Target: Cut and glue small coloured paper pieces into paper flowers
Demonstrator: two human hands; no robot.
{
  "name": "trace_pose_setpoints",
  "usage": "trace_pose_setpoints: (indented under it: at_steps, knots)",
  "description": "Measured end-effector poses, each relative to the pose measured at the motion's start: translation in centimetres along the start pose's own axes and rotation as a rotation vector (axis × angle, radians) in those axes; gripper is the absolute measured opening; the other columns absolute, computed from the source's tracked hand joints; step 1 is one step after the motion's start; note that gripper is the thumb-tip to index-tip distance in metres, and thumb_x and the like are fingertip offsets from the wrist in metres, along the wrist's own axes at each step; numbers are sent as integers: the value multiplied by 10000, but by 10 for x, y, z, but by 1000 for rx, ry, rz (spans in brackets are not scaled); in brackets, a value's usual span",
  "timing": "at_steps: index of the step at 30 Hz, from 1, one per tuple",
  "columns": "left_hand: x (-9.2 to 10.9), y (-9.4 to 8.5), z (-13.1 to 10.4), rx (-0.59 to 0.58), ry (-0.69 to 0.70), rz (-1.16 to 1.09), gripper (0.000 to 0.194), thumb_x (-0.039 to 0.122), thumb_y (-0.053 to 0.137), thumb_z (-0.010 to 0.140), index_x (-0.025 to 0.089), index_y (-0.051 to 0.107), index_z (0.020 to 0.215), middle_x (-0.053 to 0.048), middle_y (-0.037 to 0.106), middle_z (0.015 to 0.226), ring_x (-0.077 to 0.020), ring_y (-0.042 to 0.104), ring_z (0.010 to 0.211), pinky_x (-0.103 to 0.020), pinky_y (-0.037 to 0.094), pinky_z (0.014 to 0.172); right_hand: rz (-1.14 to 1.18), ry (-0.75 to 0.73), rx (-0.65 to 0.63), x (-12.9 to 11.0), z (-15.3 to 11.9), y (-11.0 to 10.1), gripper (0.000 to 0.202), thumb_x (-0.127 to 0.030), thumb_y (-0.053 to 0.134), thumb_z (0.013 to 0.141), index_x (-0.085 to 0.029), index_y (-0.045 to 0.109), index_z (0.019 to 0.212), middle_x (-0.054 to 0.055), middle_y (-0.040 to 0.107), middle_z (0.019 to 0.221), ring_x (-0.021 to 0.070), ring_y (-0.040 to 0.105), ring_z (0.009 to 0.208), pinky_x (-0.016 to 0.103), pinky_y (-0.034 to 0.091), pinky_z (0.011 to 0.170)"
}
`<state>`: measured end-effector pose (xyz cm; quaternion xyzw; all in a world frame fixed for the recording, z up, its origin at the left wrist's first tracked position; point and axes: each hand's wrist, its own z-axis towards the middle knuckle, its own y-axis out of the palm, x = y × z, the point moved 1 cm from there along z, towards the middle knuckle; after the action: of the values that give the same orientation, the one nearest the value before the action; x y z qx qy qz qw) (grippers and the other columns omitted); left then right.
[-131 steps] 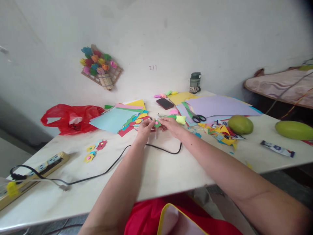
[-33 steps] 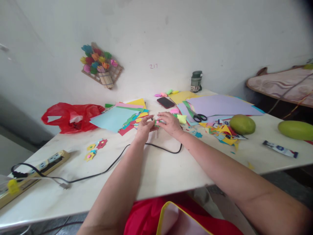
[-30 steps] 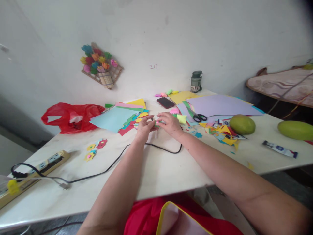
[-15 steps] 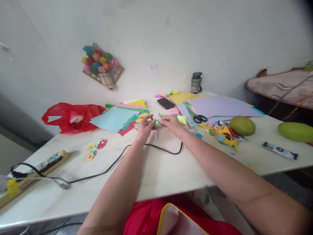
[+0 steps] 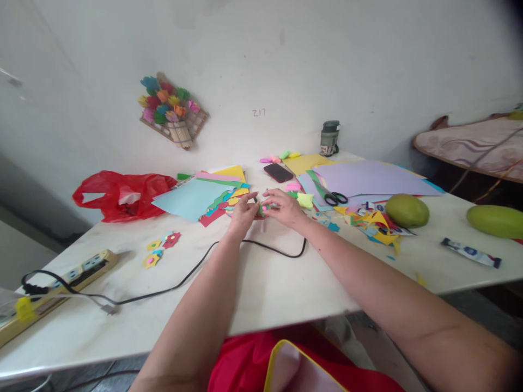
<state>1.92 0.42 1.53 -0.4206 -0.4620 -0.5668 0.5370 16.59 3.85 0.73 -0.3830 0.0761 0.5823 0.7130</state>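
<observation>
A green paper flower (image 5: 262, 208) with a round pink dot (image 5: 264, 207) at its centre was between the two hands, about midway along the white tabletop (image 5: 281, 294) and well back from its near edge. Only scraps of green showed around the dot; some red lay just beneath, and a pale strip (image 5: 262, 225) hung or lay below. The left hand (image 5: 244, 213) was clamped on the flower from its side, thumb and fingers bent inward. The right hand (image 5: 286, 209) came in from the other side with its fingertips at the dot; whether they pinched the flower or only touched it could not be told.

The fingers hid most of the flower's outline, so its petals could not be counted, nor could contact with the tabletop be judged. Toward the tabletop's left edge lay finished-looking paper flowers (image 5: 162, 247), yellow and red, overlapping blue pieces that were hard to make out. The power strip (image 5: 61, 294) ran out of view at the left, and a green fruit (image 5: 494, 220) by the tabletop's right end reached the picture's border. The contents of the red plastic bag (image 5: 153, 188) were unclear.
</observation>
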Motion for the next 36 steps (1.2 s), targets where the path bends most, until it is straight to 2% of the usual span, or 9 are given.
trace_pose_setpoints:
  at_steps: [5,15,18,21,23,26,30,32,36]
  knots:
    - [0,0,0,11,-18,1,621,394,727,653,139,493,1169,44,595,588,-147,636,565,-315,553,615,-59,-12,-14,1,0,1,109,-137,670,703,-216,712,766,79,636,1108,227,601,1038,354,520,806]
    - [2,0,-2,19,-44,20,583,335,708,671,143,500,1181,53,579,575,-137,627,562,-298,548,613,13,26,-32,0,0,1,83,-132,673,696,-214,688,693,68,641,1081,216,601,1024,313,525,716]
    - [2,-1,-2,18,-42,22,585,335,711,665,141,504,1177,59,563,566,-128,611,551,-297,546,610,72,46,-39,1,0,2,70,-142,668,689,-210,683,682,67,640,1060,204,606,990,287,514,678]
    - [0,-1,0,24,-28,23,584,351,714,661,141,508,1166,58,556,570,-122,596,552,-304,546,621,159,68,-11,3,2,3,67,-234,687,685,-204,693,745,71,642,1052,169,614,856,267,494,629]
    - [-1,-1,1,36,-3,21,565,362,712,668,144,512,1149,61,544,571,-115,585,557,-312,551,640,211,121,51,3,4,1,177,-327,683,694,-196,694,813,73,656,1018,150,597,774,268,484,624]
    - [-4,-2,3,58,63,22,526,375,699,692,150,514,1130,80,488,551,-103,553,550,-315,556,651,243,290,120,3,5,-4,273,-436,621,733,-176,678,797,53,668,825,151,568,712,270,459,608]
    - [-8,-3,7,73,105,53,509,395,666,732,159,508,1154,91,440,536,-109,554,538,-311,554,638,317,515,2,1,2,-7,368,-526,600,718,-162,647,703,9,591,606,122,490,567,246,377,504]
    - [-10,-4,8,81,113,84,486,394,656,744,159,515,1145,86,445,539,-114,564,540,-314,555,639,365,553,-38,-1,1,-6,370,-527,648,658,-157,631,662,-6,564,569,105,454,533,241,353,492]
    - [-11,-4,9,95,128,131,443,390,659,748,161,535,1106,81,452,536,-113,561,544,-310,558,636,389,555,-11,-2,1,-3,321,-469,686,587,-161,600,593,-17,550,553,100,441,540,246,355,522]
